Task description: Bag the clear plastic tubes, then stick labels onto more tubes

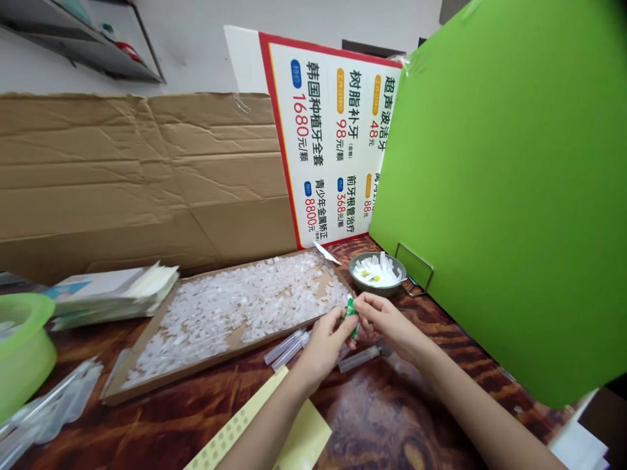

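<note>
A small green item with pale marks (351,316), like a little packet or label, is pinched between my two hands above the table. My left hand (324,338) is closed on its left side, thumb pressed against it. My right hand (376,318) closes on its upper right side with the fingertips together. Clear plastic tubes (359,359) lie on the table just under the hands, with more tubes (287,350) to their left. Beneath my left forearm are yellow sheets (298,434), one of them dotted with round stickers.
A shallow cardboard tray (161,377) of many small clear plastic pieces lies ahead. Behind my hands stands a grey bowl (377,287) of white strips. A green board (490,196) rises at right. Left are stacked papers (112,294), a green basin (29,365) and bagged tubes (59,405).
</note>
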`<state>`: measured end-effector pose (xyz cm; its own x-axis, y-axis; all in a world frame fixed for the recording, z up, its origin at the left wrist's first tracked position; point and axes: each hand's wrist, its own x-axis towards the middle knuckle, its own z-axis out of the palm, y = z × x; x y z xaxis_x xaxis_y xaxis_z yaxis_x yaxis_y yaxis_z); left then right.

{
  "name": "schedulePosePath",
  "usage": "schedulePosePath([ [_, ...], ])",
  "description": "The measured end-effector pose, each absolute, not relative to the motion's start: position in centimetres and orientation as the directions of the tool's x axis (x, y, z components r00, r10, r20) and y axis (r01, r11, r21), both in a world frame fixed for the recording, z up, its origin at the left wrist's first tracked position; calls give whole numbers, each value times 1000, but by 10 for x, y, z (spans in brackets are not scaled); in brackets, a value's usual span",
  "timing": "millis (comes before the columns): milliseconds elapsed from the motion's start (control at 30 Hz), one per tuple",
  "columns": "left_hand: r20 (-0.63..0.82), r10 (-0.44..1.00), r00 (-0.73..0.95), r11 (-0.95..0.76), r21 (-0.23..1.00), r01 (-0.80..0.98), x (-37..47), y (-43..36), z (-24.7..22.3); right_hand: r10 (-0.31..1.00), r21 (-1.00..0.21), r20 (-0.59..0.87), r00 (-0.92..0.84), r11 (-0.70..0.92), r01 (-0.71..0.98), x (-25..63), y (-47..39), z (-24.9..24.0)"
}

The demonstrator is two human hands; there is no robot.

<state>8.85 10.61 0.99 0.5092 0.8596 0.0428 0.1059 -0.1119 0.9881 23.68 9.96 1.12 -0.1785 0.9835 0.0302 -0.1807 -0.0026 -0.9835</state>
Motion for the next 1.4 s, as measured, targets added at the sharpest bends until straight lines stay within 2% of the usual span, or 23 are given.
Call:
schedulePosePath([
  [67,85,868,489,-164,979,121,87,108,9,970,-975,17,-241,-38,-220,239,101,9],
  [167,97,833,545,-262,937,233,79,114,9,969,-970,3,-249,-58,-238,238,105,3],
  [267,-17,786,618,-292,871,395,66,120,13,978,-993,18,-208,-7,-120,234,108,-2],
  [367,-90,767,635,-264,858,441,56,120,22,975,-981,154,-158,169,90,230,107,-3],
  [467,0,799,602,-336,829,447,52,117,34,943,-905,262,-205,314,288,228,102,2],
  [533,75,806,587,-439,741,508,52,114,39,925,-859,293,-242,366,359,228,98,6],
  [733,109,786,609,-566,525,636,49,111,47,860,-770,324,-394,482,418,228,91,16],
  [867,133,774,619,-604,448,659,48,110,48,852,-759,322,-413,493,426,226,91,12],
  [967,218,717,662,-671,472,571,55,108,42,890,-839,288,-354,413,355,227,91,10],
  [1100,385,670,635,-713,572,405,66,103,30,921,-967,214,-326,247,63,230,89,11],
  [1200,454,664,595,-724,590,357,70,100,22,945,-985,113,-306,68,-156,227,89,7],
  [1300,508,616,602,-781,496,380,70,99,16,942,-931,-15,-334,-135,-339,219,91,0],
  [1400,614,481,627,-872,260,414,70,100,16,933,-872,-66,-353,-225,-434,211,93,-4],
])
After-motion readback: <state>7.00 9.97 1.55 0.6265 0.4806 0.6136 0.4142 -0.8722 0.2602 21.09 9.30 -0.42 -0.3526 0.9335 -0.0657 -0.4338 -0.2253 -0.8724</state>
